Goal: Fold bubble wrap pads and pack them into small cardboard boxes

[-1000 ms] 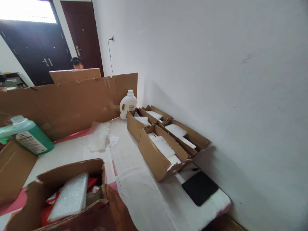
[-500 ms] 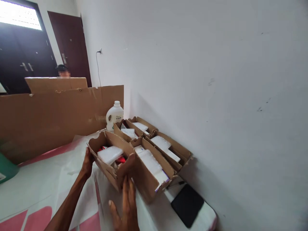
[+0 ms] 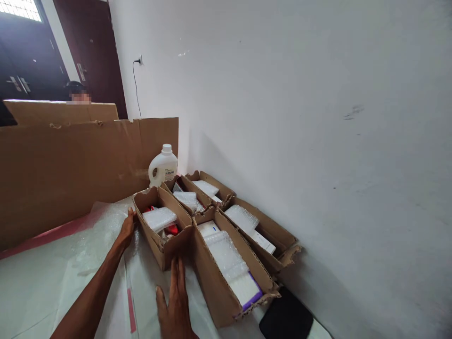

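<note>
Both your hands are spread flat on that open cardboard box (image 3: 160, 233), left hand (image 3: 126, 229) on its far-left side and right hand (image 3: 175, 301) at the near end, beside the other boxes (image 3: 226, 263); looks light but floppy, so grip low on the walls.

counted five open brown cardboard boxes (image 3: 163, 235) on the table, each holding a bubble-wrapped white packet (image 3: 159, 218). saw one white plastic jug (image 3: 163, 165), one flat black pad (image 3: 286, 320), two bare hands (image 3: 175, 306), one tall cardboard partition (image 3: 70, 174).
</note>
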`<state>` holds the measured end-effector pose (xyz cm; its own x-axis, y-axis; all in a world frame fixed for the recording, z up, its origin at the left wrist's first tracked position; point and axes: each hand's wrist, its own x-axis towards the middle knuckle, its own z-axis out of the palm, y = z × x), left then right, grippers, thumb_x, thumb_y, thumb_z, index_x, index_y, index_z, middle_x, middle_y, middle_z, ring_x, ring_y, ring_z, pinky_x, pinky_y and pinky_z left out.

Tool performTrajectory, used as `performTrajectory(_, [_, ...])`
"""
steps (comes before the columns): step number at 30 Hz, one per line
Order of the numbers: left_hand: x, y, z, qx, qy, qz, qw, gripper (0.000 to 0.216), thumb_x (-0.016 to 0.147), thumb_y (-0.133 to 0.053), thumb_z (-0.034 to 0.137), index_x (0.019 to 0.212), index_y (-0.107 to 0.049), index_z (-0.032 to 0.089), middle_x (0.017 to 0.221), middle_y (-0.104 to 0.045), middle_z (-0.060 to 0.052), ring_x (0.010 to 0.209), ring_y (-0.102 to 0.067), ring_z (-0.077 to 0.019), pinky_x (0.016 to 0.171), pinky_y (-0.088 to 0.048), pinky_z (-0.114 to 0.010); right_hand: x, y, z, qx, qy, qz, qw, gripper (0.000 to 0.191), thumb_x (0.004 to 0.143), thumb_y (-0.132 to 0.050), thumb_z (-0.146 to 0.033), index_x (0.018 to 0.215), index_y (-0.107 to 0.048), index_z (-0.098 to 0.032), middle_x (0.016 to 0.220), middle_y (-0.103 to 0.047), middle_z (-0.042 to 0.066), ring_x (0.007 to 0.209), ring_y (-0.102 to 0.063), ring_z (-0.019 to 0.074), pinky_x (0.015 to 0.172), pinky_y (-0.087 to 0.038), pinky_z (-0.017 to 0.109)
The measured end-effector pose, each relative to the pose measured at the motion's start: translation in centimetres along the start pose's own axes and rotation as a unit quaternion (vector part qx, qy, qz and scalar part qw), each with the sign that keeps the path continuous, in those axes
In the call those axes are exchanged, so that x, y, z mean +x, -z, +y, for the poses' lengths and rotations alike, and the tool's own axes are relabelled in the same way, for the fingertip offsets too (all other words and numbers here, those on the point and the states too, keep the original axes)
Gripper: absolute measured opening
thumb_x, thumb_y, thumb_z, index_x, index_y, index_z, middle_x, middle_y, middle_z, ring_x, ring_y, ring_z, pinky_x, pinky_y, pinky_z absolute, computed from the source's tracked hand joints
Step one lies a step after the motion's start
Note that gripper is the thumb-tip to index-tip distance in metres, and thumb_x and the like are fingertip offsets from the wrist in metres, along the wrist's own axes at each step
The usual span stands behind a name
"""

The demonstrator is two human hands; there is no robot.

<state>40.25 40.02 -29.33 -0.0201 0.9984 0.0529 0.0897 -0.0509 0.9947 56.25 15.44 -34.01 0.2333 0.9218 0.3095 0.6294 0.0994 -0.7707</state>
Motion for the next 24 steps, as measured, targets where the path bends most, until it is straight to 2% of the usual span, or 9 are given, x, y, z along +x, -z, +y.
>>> performTrajectory(2, [-0.3, 1.1, -1.0, 0.067, -0.017, -0.012, 0.998, 0.046, 0.095, -0.055, 0.055, 0.117, -0.064, 0.017, 0.116, -0.069, -0.008, 0.103, -0.067, -0.0216, 0.093, -0.054, -0.046, -0.5, 0.0, 0.5, -0.011, -0.016, 0.011, 1.0, 0.075, 0.1, -0.049, -0.026, 0.164, -0.01, -0.026, 0.169, -0.017, 0.009, 0.153, -0.026, 0.0316, 0.118, -0.039, 0.052])
performTrajectory(4, [-0.7, 1.9, -1.8, 0.13, -0.038, -0.03, 0.99, 0.038, 0.094, -0.06, 0.046, 0.119, -0.063, 0.017, 0.121, -0.066, -0.009, 0.106, -0.065, -0.0219, 0.093, -0.054, -0.046, -1.0, -0.1, 0.8, -0.015, -0.017, 0.016, 1.0, 0.072, 0.102, -0.048, -0.029, 0.164, -0.013, -0.025, 0.167, -0.023, 0.011, 0.152, -0.03, 0.0312, 0.117, -0.041, 0.052])
performTrajectory(8, [-2.6, 2.7, -2.8, 0.234, -0.09, -0.066, 0.966, 0.039, 0.093, -0.064, 0.041, 0.125, -0.061, 0.018, 0.132, -0.061, -0.01, 0.119, -0.06, -0.0257, 0.101, -0.051, -0.052, -0.8, -0.6, 0.9, 0.007, 0.015, -0.001, 1.0, 0.069, 0.102, -0.048, -0.035, 0.162, -0.019, -0.019, 0.165, -0.029, 0.016, 0.151, -0.031, 0.0312, 0.117, -0.039, 0.052])
performTrajectory(11, [-4.2, 3.4, -3.2, 0.283, -0.121, -0.066, 0.949, 0.043, 0.091, -0.066, 0.04, 0.128, -0.06, 0.019, 0.142, -0.056, -0.011, 0.13, -0.053, -0.0295, 0.109, -0.043, -0.058, 0.4, -1.2, 0.5, 0.023, -0.018, 0.043, 0.999, 0.079, 0.1, -0.052, -0.047, 0.161, -0.018, -0.009, 0.163, -0.027, 0.024, 0.15, -0.031, 0.0362, 0.117, -0.036, 0.056])
performTrajectory(14, [-5.0, 4.1, -2.8, 0.305, -0.139, -0.053, 0.941, 0.043, 0.092, -0.064, 0.04, 0.129, -0.059, 0.019, 0.144, -0.054, -0.011, 0.133, -0.051, -0.0302, 0.111, -0.041, -0.059, 1.4, -1.7, 0.2, 0.037, -0.03, 0.066, 0.997, 0.082, 0.098, -0.051, -0.052, 0.159, -0.022, -0.006, 0.161, -0.028, 0.028, 0.149, -0.032, 0.0389, 0.117, -0.034, 0.059])
performTrajectory(18, [-6.0, 3.9, -0.6, 0.303, -0.155, -0.036, 0.94, 0.039, 0.093, -0.062, 0.041, 0.126, -0.061, 0.02, 0.139, -0.058, -0.011, 0.126, -0.056, -0.0275, 0.107, -0.045, -0.056, 0.6, -1.5, -0.4, 0.061, -0.005, 0.038, 0.997, 0.072, 0.1, -0.045, -0.047, 0.158, -0.023, -0.01, 0.16, -0.03, 0.026, 0.147, -0.034, 0.0375, 0.114, -0.036, 0.058])
performTrajectory(21, [-9.5, 3.0, 1.5, 0.29, -0.167, -0.009, 0.942, 0.037, 0.093, -0.062, 0.042, 0.123, -0.064, 0.019, 0.133, -0.063, -0.01, 0.122, -0.06, -0.0257, 0.106, -0.047, -0.053, -1.5, -1.2, -1.2, 0.069, 0.011, 0.018, 0.997, 0.066, 0.102, -0.043, -0.044, 0.158, -0.023, -0.013, 0.156, -0.034, 0.023, 0.144, -0.037, 0.0361, 0.112, -0.039, 0.057])
performTrajectory(24, [-15.6, 4.0, 3.1, 0.277, -0.174, 0.055, 0.943, 0.032, 0.088, -0.066, 0.048, 0.11, -0.073, 0.027, 0.116, -0.072, -0.007, 0.11, -0.066, -0.023, 0.101, -0.052, -0.041, -4.1, -1.3, -1.2, 0.06, 0.038, -0.001, 0.997, 0.063, 0.102, -0.043, -0.043, 0.156, -0.027, -0.015, 0.152, -0.038, 0.022, 0.14, -0.041, 0.0367, 0.112, -0.039, 0.058])
